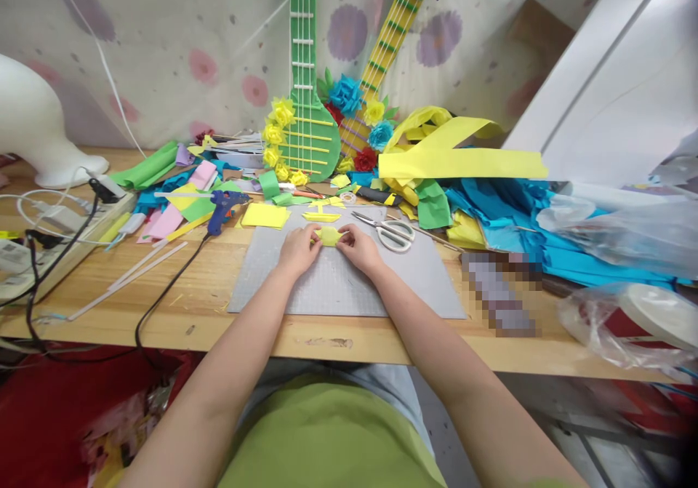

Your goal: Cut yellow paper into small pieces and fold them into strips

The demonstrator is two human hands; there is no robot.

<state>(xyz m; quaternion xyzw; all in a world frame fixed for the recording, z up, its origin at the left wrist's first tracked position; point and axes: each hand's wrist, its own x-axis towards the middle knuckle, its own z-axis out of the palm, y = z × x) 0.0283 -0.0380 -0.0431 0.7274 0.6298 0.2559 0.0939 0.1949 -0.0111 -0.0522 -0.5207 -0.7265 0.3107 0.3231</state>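
A small yellow piece of paper (329, 237) is pinched between my two hands above the grey cutting mat (349, 292). My left hand (299, 249) grips its left edge with closed fingers, and my right hand (360, 248) has the right edge. Just beyond lie cut yellow paper strips (321, 217). Scissors (390, 232) with white handles rest on the mat to the right of my right hand. A yellow paper stack (265, 216) sits at the mat's upper left corner. Farther left is a blue glue gun (222, 210).
A green paper guitar (313, 135) and a yellow one (387, 37) with paper flowers lean on the back curtain. Yellow crepe paper (463, 162) and blue crepe paper (502, 212) are heaped at right. The glue gun's black cord (169, 284) crosses the table near a power strip (70, 252).
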